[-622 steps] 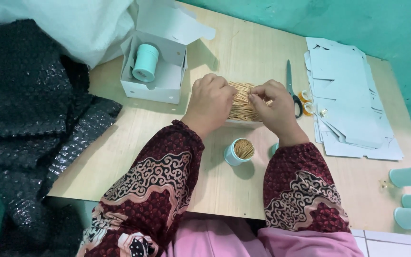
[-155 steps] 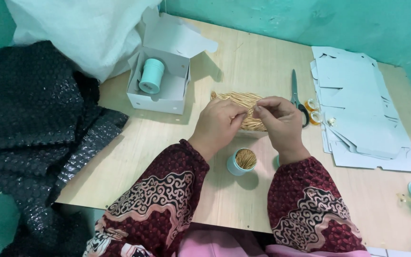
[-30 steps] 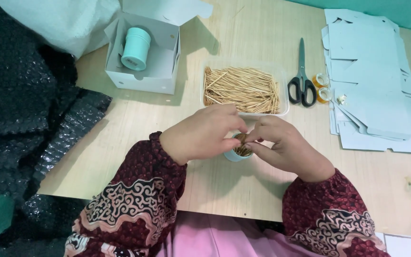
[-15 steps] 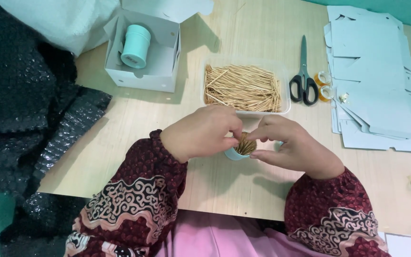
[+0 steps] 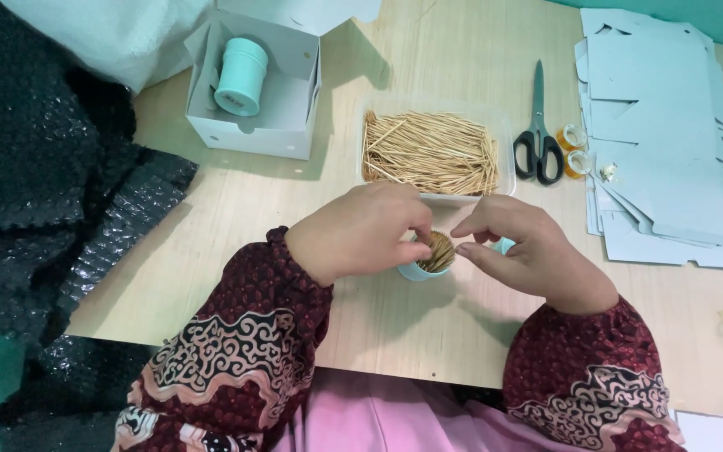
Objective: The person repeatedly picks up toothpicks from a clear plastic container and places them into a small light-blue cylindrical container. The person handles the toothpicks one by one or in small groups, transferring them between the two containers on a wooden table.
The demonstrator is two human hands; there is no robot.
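Since the earlier frames, both hands had left the toothpick tray [image 5: 508, 138] on the worktop [image 5: 428, 50]; left hand [image 5: 360, 234] and right hand [image 5: 525, 251], grips pinched narrow, settled toothpicks [image 5: 439, 249] standing in the small teal container [image 5: 416, 271].

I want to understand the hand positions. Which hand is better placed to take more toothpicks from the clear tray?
Probably the right hand. Its fingers lie just below the tray edge, near the toothpicks. The left hand seems to steady the small cup.
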